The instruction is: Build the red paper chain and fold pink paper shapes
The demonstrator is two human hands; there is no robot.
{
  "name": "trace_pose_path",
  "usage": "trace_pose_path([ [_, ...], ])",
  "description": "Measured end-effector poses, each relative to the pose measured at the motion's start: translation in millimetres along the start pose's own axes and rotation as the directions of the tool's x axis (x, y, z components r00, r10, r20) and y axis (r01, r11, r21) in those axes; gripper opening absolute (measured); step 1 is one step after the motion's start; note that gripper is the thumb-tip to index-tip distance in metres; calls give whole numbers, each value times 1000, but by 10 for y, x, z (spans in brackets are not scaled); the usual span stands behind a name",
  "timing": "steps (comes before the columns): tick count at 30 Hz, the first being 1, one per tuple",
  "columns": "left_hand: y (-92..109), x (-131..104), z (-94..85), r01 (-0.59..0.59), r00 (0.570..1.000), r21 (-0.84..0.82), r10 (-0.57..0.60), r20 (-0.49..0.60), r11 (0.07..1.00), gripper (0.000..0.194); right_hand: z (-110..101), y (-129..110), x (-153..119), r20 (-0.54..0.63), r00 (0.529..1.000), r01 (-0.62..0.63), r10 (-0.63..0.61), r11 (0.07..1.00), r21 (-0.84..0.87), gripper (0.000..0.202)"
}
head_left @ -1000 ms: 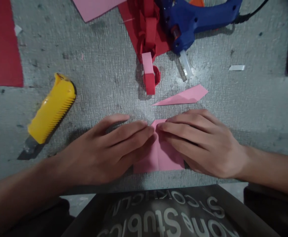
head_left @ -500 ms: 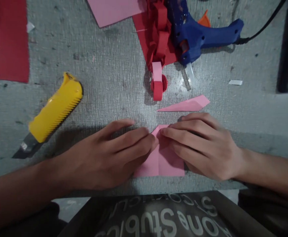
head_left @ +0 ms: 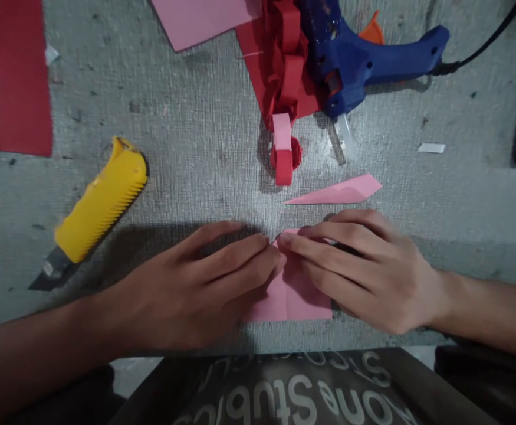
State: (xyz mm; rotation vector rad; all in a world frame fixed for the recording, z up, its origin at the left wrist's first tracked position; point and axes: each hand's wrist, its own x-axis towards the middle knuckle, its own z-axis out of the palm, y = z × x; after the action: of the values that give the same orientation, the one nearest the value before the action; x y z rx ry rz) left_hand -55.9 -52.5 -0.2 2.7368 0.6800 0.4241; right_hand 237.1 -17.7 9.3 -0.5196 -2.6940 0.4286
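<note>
My left hand (head_left: 209, 283) covers the left of the pink sheet (head_left: 308, 304) on the table (head_left: 196, 118); crease points away from me. Beyond: folded pink piece (head_left: 341, 192), long axis left-right, thin tip left. My right hand (head_left: 370, 268) covers the sheet's right; cannot tell whether either pinches.

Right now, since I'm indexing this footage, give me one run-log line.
left hand: on creased pink sheet; right hand: also on it; beyond: folded pink piece, blue glue gun; leftward: yellow cutter
</note>
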Motion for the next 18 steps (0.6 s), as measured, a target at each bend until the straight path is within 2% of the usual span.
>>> trace_pose_path([
  [8, 16, 2, 14, 5, 1000, 24, -5, -23, 1000, 20, 0, 19, -36, 39, 999, -28, 29, 999, -28, 17],
  [18, 20, 1, 4, 2, 1000, 40, -2, 13, 999, 28, -10, 22, -29, 33, 999, -14, 14, 1000, -23, 16],
])
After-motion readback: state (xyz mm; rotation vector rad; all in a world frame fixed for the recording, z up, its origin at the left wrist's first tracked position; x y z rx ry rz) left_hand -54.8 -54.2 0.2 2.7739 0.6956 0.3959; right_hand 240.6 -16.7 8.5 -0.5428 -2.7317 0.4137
